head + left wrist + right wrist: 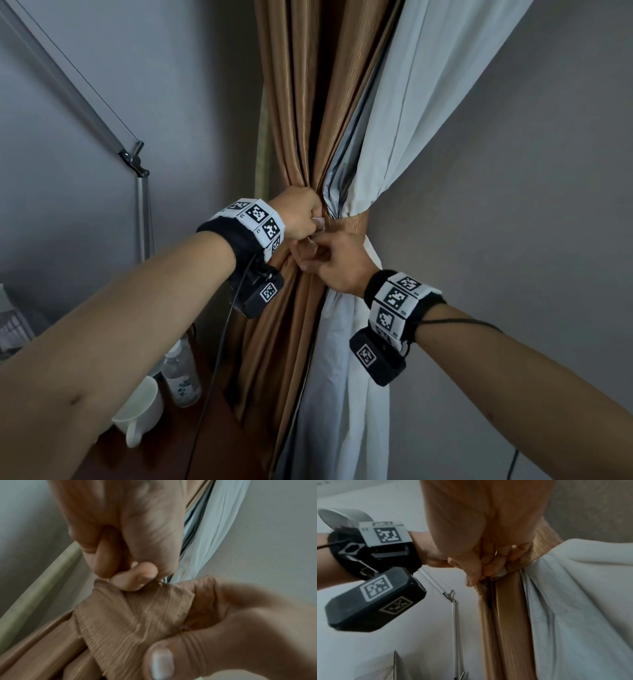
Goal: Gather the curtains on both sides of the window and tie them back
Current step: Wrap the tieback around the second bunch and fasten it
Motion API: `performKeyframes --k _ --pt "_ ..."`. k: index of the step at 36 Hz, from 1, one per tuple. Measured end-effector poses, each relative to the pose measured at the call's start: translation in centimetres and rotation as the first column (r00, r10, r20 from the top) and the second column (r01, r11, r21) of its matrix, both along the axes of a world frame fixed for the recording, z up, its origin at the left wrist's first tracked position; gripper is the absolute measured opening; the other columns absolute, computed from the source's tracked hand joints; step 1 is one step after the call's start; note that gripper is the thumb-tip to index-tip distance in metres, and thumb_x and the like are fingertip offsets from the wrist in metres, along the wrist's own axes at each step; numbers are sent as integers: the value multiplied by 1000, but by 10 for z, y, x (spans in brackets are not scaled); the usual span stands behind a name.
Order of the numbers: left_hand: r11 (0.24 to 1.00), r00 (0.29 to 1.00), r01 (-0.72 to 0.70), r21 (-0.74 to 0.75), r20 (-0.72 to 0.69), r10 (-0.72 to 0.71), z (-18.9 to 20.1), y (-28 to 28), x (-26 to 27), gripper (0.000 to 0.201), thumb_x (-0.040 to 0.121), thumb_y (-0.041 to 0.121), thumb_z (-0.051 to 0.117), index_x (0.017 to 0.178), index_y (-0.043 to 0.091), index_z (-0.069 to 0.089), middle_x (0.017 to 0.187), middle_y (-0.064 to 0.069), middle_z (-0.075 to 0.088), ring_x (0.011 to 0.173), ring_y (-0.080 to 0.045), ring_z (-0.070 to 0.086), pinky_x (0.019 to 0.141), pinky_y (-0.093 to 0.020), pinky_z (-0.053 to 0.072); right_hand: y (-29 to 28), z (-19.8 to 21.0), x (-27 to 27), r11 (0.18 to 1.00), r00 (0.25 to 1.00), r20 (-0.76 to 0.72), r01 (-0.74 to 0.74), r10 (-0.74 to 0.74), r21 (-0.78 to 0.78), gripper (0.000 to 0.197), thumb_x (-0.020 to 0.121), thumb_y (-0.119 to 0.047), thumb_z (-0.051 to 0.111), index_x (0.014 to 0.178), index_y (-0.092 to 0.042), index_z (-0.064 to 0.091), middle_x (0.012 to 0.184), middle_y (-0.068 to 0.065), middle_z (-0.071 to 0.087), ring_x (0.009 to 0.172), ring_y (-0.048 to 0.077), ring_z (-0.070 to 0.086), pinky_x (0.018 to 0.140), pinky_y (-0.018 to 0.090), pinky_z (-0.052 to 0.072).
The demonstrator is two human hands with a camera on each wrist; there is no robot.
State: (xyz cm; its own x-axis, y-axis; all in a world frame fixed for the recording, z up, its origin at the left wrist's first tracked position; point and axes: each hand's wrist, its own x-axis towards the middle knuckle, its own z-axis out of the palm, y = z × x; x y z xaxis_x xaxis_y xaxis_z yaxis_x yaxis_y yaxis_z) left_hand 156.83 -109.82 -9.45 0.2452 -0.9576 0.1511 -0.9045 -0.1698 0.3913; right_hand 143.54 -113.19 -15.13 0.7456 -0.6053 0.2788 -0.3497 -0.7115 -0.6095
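Note:
A brown curtain [305, 113] and its pale lining curtain [411, 113] hang bunched together at the room's corner. A brown ribbed tieback band [352, 219] wraps round the bunch at its narrowest point. My left hand [308, 221] grips one end of the band against the brown folds. Just below it, my right hand [318, 262] pinches the other end. In the left wrist view the band [137, 615] stretches between the left fingers [135, 577] and the right thumb [163, 661]. In the right wrist view the band [542, 543] circles behind the right hand [481, 573].
A metal lamp arm [102, 126] slants along the left wall down to a post [144, 219]. Below it, a white cup [140, 407] and a plastic bottle [181, 373] stand on a dark wooden table [222, 435]. Bare grey wall [513, 205] fills the right.

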Motion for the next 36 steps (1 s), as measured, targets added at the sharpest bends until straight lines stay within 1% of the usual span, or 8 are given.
performKeyframes --k 7,13,16,18,23,28,33,36 --pt "999 999 23 32 -33 -22 3 -2 5 17 92 22 66 78 12 67 65 -3 66 34 -8 54 34 -13 40 -8 7 -6 992 993 -67 -101 96 -78 27 82 -5 74 109 1 70 114 12 69 110 25 60 93 28 45" --pt "986 995 69 155 -75 -58 12 -5 17 21 92 11 61 77 25 65 84 -19 74 45 -18 59 42 -14 43 -16 6 -8 990 990 30 -137 136 19 42 90 -1 65 129 -17 60 118 -6 63 110 8 57 90 8 38" --pt "984 995 67 167 -90 -53 12 -5 20 20 93 4 54 92 14 71 73 -9 69 51 -23 61 42 -14 45 -16 5 -7 980 984 158 -110 84 166 40 90 9 60 94 -31 56 91 -14 62 86 -1 59 81 15 46" --pt "983 993 71 168 -107 -53 11 -6 22 20 93 4 54 98 11 72 72 -6 69 53 -24 61 46 -17 47 -13 -1 -4 973 982 191 -52 8 227 28 90 8 61 98 -18 59 88 -8 66 83 1 62 78 12 52" --pt "981 988 103 165 -127 -82 14 -6 26 8 93 21 64 91 21 71 94 -23 73 35 -6 50 41 -10 41 -12 -16 2 902 961 216 64 -171 428 11 84 -4 73 90 -11 67 90 21 76 92 35 73 94 50 54" --pt "968 980 158 197 -153 -129 17 -5 26 17 95 21 60 82 29 67 96 -29 71 41 -9 52 64 -27 47 -16 -2 4 897 974 175 53 -143 438 10 85 6 69 95 9 69 90 24 73 88 38 72 90 51 57" --pt "964 984 155 217 -121 -131 20 -1 21 14 97 20 57 90 20 69 73 -22 69 41 -8 53 62 -22 47 -22 17 9 951 995 -62 94 -79 293 10 88 2 68 79 5 65 74 14 71 57 13 68 70 31 62" --pt "962 987 149 231 -88 -132 25 2 13 15 98 20 55 93 15 68 54 -8 61 38 -5 53 60 -21 46 -25 24 13 972 985 -155 110 -78 208 11 87 -2 69 78 4 67 76 16 74 70 25 74 76 40 62"
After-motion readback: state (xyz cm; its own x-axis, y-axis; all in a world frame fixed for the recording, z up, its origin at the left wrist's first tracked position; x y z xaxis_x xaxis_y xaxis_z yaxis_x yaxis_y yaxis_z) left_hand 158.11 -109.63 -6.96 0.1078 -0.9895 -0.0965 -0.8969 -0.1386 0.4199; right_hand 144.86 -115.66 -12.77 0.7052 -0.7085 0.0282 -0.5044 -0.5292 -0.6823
